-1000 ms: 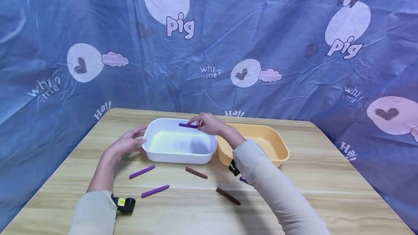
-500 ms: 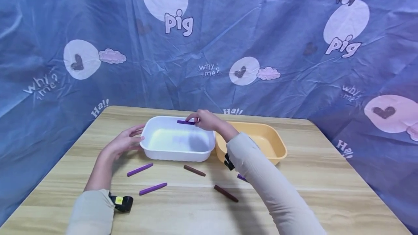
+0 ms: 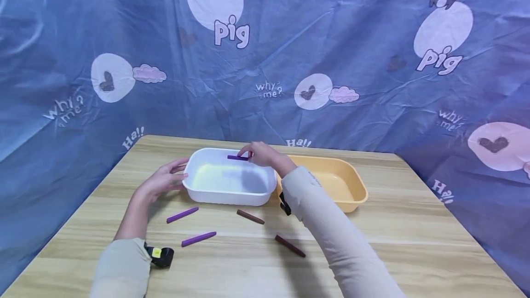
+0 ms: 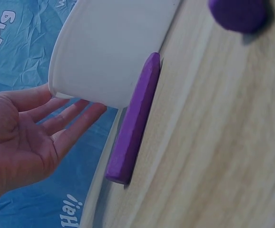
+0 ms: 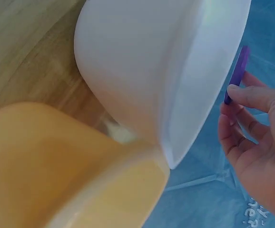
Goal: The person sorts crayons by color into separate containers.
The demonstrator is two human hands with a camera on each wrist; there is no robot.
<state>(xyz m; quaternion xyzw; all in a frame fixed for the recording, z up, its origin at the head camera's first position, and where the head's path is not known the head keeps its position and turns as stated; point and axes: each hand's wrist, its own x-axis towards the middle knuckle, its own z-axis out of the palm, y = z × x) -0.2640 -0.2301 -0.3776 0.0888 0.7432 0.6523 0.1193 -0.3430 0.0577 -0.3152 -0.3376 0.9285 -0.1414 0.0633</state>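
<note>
My right hand pinches a purple crayon between thumb and fingers, above the far side of a white plastic basin. In the right wrist view the crayon stands out past the fingertips, over the basin's rim. My left hand touches the basin's left end, its fingers fairly straight and spread; the left wrist view shows the fingertips and thumb at the rim. Close to that hand lies another purple crayon on the table. The basin's visible inside holds nothing.
A yellow basin stands against the white one's right side, partly behind my right forearm. Nearer on the wooden table lie a second purple crayon and two brown crayons. A blue printed cloth hangs behind.
My right forearm has shifted slightly left, and its sleeve now hides a purple crayon that showed beside it earlier. Both hands keep nearly the same places; the head view has swayed slightly.
</note>
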